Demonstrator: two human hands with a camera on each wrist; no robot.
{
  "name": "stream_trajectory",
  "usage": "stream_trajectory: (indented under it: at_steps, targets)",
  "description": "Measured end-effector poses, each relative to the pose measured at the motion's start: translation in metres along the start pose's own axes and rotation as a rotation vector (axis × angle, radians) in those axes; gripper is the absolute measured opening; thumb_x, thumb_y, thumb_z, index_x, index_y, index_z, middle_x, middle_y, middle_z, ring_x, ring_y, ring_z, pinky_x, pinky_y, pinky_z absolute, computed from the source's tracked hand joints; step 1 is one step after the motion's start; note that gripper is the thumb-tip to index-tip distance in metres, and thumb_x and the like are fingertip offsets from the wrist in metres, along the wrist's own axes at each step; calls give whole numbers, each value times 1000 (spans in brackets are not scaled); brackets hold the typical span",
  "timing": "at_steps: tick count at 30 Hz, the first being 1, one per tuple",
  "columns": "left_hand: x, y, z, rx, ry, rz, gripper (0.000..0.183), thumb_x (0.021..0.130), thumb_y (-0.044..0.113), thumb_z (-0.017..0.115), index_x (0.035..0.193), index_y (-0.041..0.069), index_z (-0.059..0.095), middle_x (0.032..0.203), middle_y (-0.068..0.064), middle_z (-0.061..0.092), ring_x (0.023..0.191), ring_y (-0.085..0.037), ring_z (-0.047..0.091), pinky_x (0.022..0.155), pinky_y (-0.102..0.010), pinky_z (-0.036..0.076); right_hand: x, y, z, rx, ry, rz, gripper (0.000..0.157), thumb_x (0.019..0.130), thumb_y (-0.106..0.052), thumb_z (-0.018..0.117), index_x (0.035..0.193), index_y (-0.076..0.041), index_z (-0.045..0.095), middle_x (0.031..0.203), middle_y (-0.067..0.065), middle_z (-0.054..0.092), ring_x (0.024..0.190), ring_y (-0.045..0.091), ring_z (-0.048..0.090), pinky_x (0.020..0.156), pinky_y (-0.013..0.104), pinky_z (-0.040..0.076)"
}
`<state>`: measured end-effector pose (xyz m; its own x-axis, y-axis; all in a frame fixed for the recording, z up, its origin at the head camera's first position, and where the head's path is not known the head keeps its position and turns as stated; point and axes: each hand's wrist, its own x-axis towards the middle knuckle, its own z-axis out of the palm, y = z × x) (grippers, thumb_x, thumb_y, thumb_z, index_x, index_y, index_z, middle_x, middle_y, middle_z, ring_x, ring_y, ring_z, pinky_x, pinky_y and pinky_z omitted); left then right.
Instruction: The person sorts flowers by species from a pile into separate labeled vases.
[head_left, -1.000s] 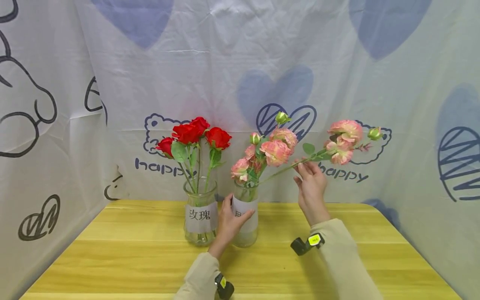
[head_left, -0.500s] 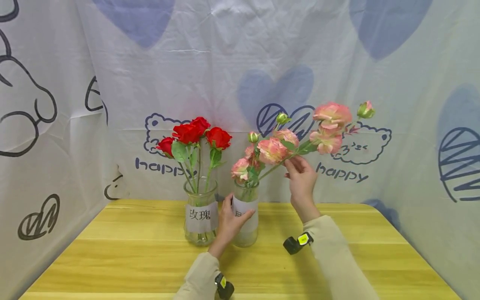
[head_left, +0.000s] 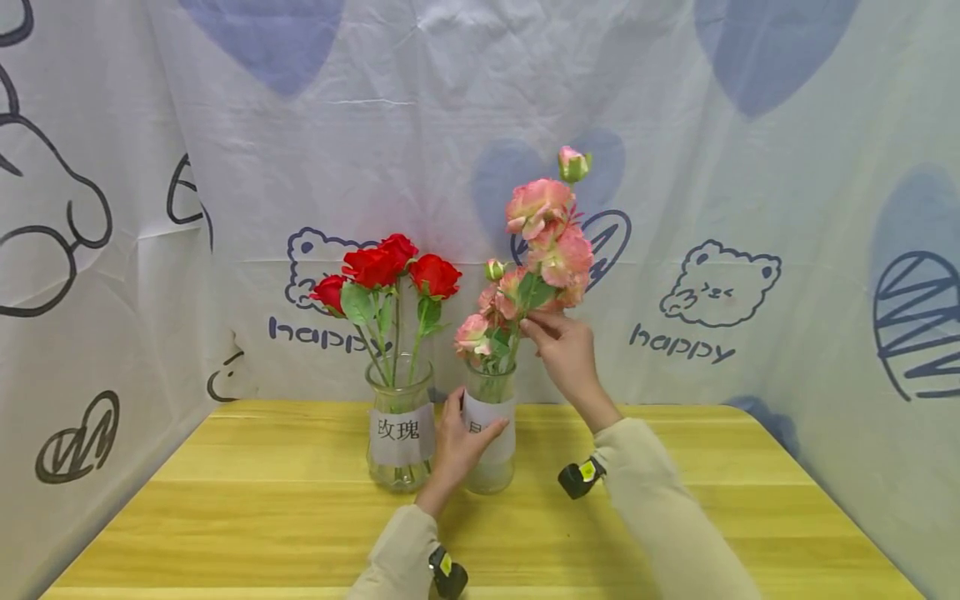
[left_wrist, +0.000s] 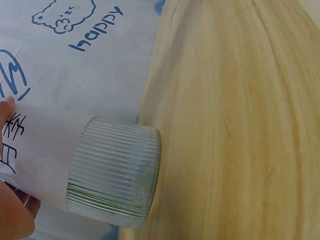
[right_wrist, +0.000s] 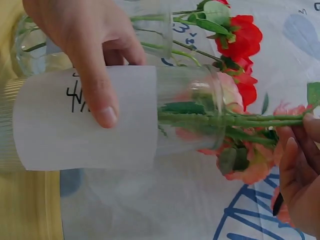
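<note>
In the head view my left hand [head_left: 463,442] grips the ribbed glass vase [head_left: 491,481] around its white paper label [head_left: 497,433]. The vase stands upright on the table with pink flowers [head_left: 510,292] in it. My right hand [head_left: 566,350] pinches the stem [right_wrist: 250,120] of a taller pink flower spray [head_left: 558,250] just above the vase mouth. In the right wrist view this stem runs down through the neck into the glass. The label hides the lower stem ends. The left wrist view shows the vase's ribbed base [left_wrist: 117,170] and part of my left hand [left_wrist: 15,215].
Left of my left hand stands another labelled glass vase [head_left: 386,477] with several red roses [head_left: 375,265]. Both vases stand toward the back of the wooden table [head_left: 262,500]. A white printed cloth [head_left: 420,158] hangs behind it, with more cloth on both sides.
My right hand has moved left toward the vase, and the pink spray it holds has swung from leaning far right to nearly upright. My left hand has stayed on the vase.
</note>
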<state>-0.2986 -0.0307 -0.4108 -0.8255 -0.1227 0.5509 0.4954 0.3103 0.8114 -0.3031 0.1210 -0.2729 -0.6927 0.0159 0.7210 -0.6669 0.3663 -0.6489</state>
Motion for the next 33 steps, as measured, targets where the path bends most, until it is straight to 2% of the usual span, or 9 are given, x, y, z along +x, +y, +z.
stream_trajectory:
  at_steps: [4,8,14,22,26,33]
  targets:
    - [0,1,0,-2,-2,2,75,75,19,84,134,-6,44,124,-26,53,108,-40,55,88,-53,50,-4,0,5,-15,-68,1,17,89,-6,69,101,6,71,88,18,72,76,29,69,51,21,51]
    - [-1,2,1,-2,-4,2,74,75,20,84,133,-6,45,124,-25,53,108,-40,55,87,-53,50,-8,0,8,-33,-100,27,15,88,-7,70,98,4,70,92,16,71,80,28,68,55,24,53]
    - [0,2,2,-2,-5,4,73,75,20,84,132,-5,45,123,-25,53,106,-39,55,86,-53,50,-13,2,5,-30,-120,41,15,87,-6,71,99,3,71,88,14,71,76,26,67,57,26,54]
    - [0,2,-1,-15,-29,-22,78,76,22,82,136,-7,42,129,-27,51,114,-42,52,94,-56,45,-32,16,-5,-19,-178,104,18,84,-4,74,99,4,70,92,14,71,83,27,67,67,27,55]
    - [-1,4,-3,-15,-41,-21,79,77,22,82,137,-8,41,131,-28,50,116,-43,51,96,-57,44,-44,23,-13,-36,-199,135,18,84,-3,73,101,2,70,97,14,70,84,26,67,66,27,55]
    - [-7,17,-16,84,-96,-44,85,77,21,76,142,-11,31,136,-32,43,125,-47,42,102,-59,37,-63,34,-34,-89,-250,193,23,86,-3,71,108,2,67,104,15,68,88,26,66,68,30,55]
